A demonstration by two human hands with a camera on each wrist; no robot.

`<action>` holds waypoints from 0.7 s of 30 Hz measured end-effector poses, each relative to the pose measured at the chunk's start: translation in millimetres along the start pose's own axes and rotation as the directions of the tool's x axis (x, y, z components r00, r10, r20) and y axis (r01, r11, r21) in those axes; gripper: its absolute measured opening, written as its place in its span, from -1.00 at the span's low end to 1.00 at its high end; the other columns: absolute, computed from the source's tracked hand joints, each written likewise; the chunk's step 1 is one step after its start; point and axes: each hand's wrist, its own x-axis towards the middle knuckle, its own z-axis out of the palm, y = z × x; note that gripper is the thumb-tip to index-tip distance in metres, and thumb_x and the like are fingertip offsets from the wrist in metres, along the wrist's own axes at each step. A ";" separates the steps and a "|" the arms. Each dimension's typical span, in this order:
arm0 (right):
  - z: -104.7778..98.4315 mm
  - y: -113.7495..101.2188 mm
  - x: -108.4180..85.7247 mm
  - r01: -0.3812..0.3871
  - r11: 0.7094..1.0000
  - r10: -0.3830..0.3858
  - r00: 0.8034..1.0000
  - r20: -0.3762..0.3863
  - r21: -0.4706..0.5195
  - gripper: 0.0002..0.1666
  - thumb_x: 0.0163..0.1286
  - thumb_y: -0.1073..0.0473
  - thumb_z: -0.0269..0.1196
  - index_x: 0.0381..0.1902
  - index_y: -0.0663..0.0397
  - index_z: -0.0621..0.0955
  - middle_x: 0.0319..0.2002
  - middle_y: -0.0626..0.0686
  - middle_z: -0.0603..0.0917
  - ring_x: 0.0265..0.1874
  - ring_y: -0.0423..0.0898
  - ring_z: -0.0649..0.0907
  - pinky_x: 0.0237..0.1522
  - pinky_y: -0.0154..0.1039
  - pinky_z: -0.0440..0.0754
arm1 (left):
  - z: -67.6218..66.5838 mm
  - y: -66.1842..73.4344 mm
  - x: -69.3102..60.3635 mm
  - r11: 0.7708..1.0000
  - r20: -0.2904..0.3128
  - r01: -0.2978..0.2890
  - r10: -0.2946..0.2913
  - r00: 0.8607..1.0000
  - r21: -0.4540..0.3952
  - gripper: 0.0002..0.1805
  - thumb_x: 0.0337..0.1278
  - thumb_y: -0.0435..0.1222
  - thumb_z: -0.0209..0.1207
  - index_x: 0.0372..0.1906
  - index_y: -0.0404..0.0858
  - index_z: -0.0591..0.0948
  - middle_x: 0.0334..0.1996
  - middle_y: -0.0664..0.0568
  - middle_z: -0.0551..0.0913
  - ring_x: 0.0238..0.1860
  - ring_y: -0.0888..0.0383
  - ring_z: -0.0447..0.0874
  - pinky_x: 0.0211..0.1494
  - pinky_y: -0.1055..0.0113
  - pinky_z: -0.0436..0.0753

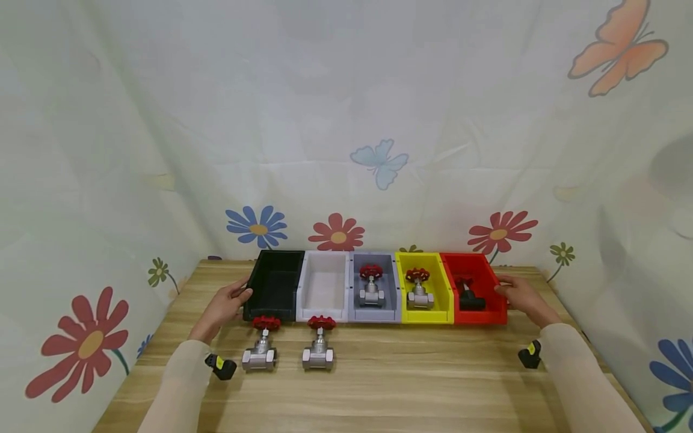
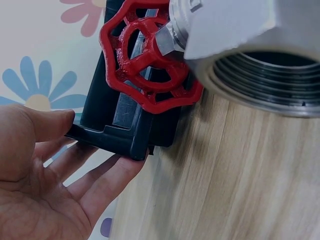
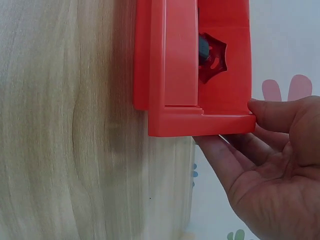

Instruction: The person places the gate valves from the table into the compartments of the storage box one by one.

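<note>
My left hand [image 1: 223, 308] holds the outer side of the black bin [image 1: 277, 294], its thumb at the rim and its fingers along the outer wall. At the row's other end, my right hand [image 1: 524, 296] holds the red bin [image 3: 202, 125] the same way. Between them stand a white bin [image 1: 325, 317], a grey bin [image 1: 360, 314] and a yellow bin [image 1: 430, 317], side by side. A metal gate valve [image 1: 372, 293] with a red handwheel is in the grey bin, another valve [image 1: 419, 296] in the yellow. The red bin contains a black-bodied valve [image 1: 470, 299].
Two metal valves with red handwheels stand on the wooden table [image 1: 390, 385]: one valve [image 1: 260, 356] before the black bin, another valve [image 1: 318, 355] before the white one. A flower-printed curtain [image 1: 292, 198] rises behind the bins and at both sides.
</note>
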 end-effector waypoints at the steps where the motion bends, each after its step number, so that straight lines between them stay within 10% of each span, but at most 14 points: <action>1: 0.0 0.6 0.6 0.001 1.000 -0.001 1.000 0.001 0.005 -0.37 0.57 0.18 -0.08 0.43 0.49 0.16 0.28 0.52 0.41 0.09 0.27 0.62 0.00 0.03 0.71 | -0.2 -0.3 -0.1 1.000 -0.003 0.000 0.000 1.000 0.001 -0.34 0.53 -0.08 -0.11 0.58 -0.07 0.01 0.48 -0.37 0.17 0.39 -0.29 0.35 0.13 -0.02 0.65; 21: -3.1 6.6 4.0 -0.094 0.985 0.097 0.995 -0.018 0.147 -0.29 0.53 0.06 0.07 0.45 0.39 0.23 0.34 0.46 0.37 0.09 0.18 0.64 0.05 0.03 0.69 | 2.1 3.5 -3.6 1.000 -0.013 -0.016 0.016 1.000 0.011 -0.36 0.55 -0.11 -0.13 0.58 -0.09 0.02 0.47 -0.40 0.17 0.38 -0.30 0.35 0.12 -0.03 0.66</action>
